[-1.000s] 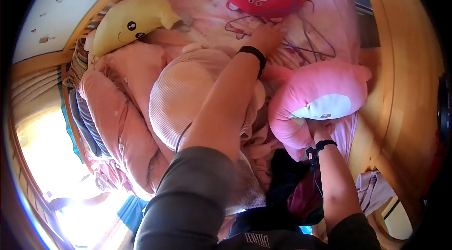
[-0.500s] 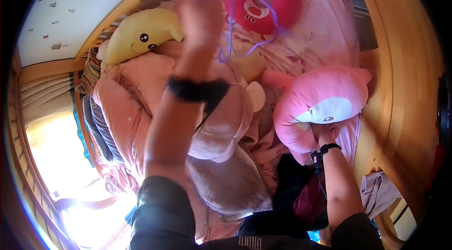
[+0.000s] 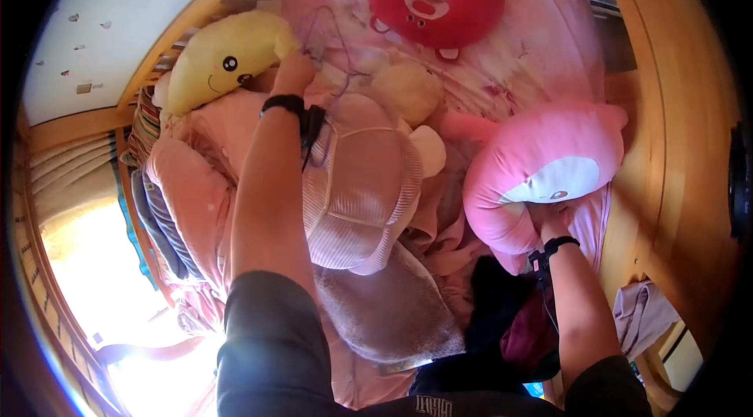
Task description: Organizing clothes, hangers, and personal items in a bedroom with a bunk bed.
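My left hand (image 3: 293, 73) is closed beside the yellow crescent-shaped plush (image 3: 227, 64). A thin purple ribbon (image 3: 345, 72) trails in loops from it over the bedding. At the right, my right hand (image 3: 552, 221) grips the underside of a pink plush pillow (image 3: 510, 166) with a white face patch; its fingertips are partly hidden by the pillow. A red U-shaped neck pillow (image 3: 478, 5) lies at the far side. Between my arms sits a pale pink ribbed, turtle-like plush (image 3: 365, 174), with a pale yellow plush (image 3: 408, 91) behind it.
Pink floral bedding (image 3: 541, 64) covers the bed, edged by a wooden frame (image 3: 659, 103) on the right. A grey-brown furry cushion (image 3: 392, 303) and dark clothes (image 3: 498, 303) lie close to me. Folded pink quilts (image 3: 188, 189) are heaped at left near a bright window.
My left hand has come down and left from above the far bedding, bringing the purple ribbon off the red neck pillow. My right hand stays on the pink plush pillow.
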Available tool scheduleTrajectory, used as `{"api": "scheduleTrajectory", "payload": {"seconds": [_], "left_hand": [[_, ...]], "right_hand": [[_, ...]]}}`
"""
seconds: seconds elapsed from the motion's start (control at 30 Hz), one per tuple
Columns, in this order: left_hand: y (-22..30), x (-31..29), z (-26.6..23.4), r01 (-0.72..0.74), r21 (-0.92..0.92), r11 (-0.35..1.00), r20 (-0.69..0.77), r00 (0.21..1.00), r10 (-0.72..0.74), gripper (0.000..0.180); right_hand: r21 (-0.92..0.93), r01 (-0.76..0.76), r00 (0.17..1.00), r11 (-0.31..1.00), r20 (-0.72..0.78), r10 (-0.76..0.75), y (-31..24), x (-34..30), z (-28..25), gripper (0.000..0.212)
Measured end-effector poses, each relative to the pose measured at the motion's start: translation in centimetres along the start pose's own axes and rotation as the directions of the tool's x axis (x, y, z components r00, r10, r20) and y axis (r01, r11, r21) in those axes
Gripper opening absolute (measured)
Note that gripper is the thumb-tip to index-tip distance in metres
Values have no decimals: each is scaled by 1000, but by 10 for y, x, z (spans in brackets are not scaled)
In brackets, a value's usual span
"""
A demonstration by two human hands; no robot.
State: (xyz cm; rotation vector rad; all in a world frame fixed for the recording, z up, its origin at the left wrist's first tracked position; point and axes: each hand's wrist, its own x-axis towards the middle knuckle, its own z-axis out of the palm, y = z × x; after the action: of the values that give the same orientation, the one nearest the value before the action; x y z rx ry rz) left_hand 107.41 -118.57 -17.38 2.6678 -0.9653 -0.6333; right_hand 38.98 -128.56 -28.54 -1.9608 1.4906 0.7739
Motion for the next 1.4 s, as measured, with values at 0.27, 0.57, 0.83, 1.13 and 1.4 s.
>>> {"api": "scheduleTrajectory", "payload": {"seconds": [0.27, 0.57, 0.83, 1.13, 1.4], "left_hand": [[-13, 35, 61, 538, -558, 632, 610, 782, -127, 39], [69, -53, 14, 387, -822, 418, 460, 884, 85, 30], [113, -201, -116, 5, -953, 302, -5, 1000, -31, 37], [168, -335, -164, -114, -796, 594, -223, 968, -113, 29], [179, -427, -100, 146, -858, 492, -66, 920, -387, 24]], "right_hand": [[-43, -84, 996, 996, -4, 84, 32, -4, -8, 79], [-38, -107, 994, 994, -10, 107, 48, -9, -13, 80], [155, 126, 987, 980, 79, -139, -1, -29, -44, 88], [172, -261, 960, 950, -61, 274, 23, -24, -13, 134], [60, -276, 930, 959, -236, 282, 16, -44, -18, 109]]}}
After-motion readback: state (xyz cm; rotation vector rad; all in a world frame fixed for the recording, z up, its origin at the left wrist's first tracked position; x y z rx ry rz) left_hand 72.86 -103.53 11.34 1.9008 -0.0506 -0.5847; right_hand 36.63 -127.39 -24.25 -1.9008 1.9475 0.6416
